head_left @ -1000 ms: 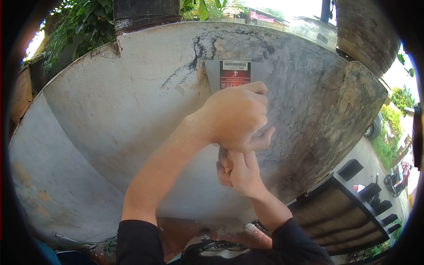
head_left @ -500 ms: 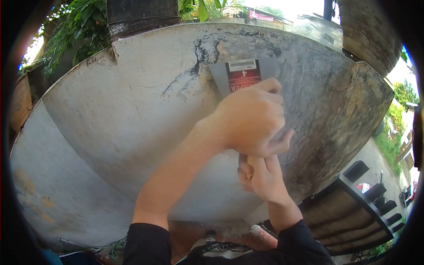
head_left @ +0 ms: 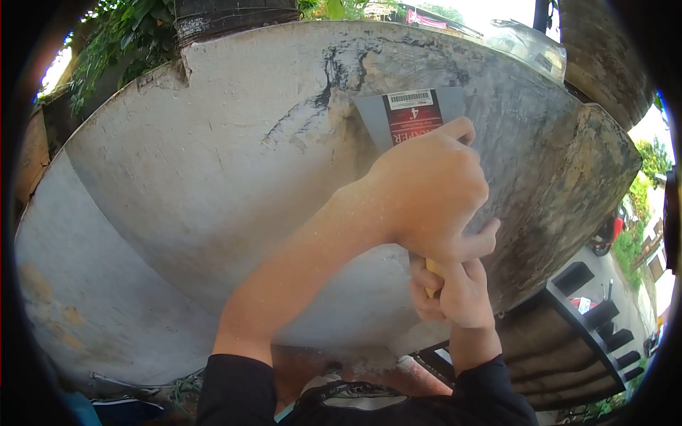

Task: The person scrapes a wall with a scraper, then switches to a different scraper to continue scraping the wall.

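A broad scraper (head_left: 410, 108) with a grey metal blade and a red and black label lies against the stained concrete wall (head_left: 234, 135). My left hand (head_left: 433, 192) wraps round its upper part, just under the label, the wrist bent across. Lower down, my right hand (head_left: 455, 287) grips the yellow handle, of which only a small piece shows between the fingers. Dark peeling patches mark the wall above and to the left of the blade.
A dark post (head_left: 234, 18) and a clear plastic container (head_left: 529, 50) stand at the wall's top edge. At lower right is a black slatted gate (head_left: 561, 341). A red motorbike (head_left: 609, 231) stands beyond the wall's right end.
Both hands and the scraper have shifted to the right in view, the blade sliding a little along the wall. Both grips stay the same.
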### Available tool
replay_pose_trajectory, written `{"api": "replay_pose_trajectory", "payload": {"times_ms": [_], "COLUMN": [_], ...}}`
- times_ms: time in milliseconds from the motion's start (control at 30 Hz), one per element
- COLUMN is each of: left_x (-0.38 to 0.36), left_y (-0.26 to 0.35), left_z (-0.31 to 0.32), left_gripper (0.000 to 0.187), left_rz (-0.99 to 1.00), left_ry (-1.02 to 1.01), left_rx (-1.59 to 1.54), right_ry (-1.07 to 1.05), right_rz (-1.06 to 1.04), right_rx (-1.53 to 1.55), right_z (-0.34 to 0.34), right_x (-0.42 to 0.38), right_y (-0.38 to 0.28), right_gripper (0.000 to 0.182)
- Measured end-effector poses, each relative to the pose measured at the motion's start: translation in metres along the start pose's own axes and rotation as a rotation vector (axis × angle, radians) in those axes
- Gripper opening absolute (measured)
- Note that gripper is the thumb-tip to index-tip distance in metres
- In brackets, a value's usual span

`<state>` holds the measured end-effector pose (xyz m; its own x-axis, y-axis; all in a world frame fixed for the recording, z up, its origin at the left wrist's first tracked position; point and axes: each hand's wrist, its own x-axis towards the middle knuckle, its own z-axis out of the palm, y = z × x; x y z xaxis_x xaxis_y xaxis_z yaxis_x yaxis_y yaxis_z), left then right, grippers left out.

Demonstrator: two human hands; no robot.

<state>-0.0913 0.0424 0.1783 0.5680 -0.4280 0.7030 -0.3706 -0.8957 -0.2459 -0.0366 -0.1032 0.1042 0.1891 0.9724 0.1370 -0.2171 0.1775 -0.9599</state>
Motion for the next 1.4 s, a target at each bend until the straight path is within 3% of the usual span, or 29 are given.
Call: {"api": "replay_pose_trajectory", "payload": {"times_ms": [633, 800, 1000, 1233, 1300, 1400], "left_x": [-0.004, -0.002, -0.005, -0.002, -0.003, -0.002], "left_y": [-0.003, -0.007, -0.012, -0.005, -0.005, 0.0], "left_z": [0.003, 0.0, 0.003, 0.004, -0.006, -0.006], "left_gripper": [0.038, 0.04, 0.044, 0.044, 0.053, 0.052], "left_rz": [0.064, 0.108, 0.035, 0.022, -0.012, 0.019], "left_ry": [0.097, 0.154, 0.028, 0.037, -0.078, -0.059], "left_rx": [-0.021, -0.042, 0.073, 0.031, 0.047, -0.03], "right_ry": [0.024, 0.026, 0.031, 0.062, 0.052, 0.028], "right_rz": [-0.018, -0.167, -0.082, -0.008, -0.029, -0.055], "right_rx": [-0.086, -0.287, -0.158, -0.049, -0.074, -0.177], "right_z": [0.003, 0.002, -0.003, 0.003, 0.005, -0.003], "right_x": [0.008, 0.01, 0.021, 0.017, 0.016, 0.003], "right_y": [0.004, 0.003, 0.007, 0.004, 0.004, 0.001], "right_gripper": [0.022, 0.02, 0.02, 0.019, 0.018, 0.017]}}
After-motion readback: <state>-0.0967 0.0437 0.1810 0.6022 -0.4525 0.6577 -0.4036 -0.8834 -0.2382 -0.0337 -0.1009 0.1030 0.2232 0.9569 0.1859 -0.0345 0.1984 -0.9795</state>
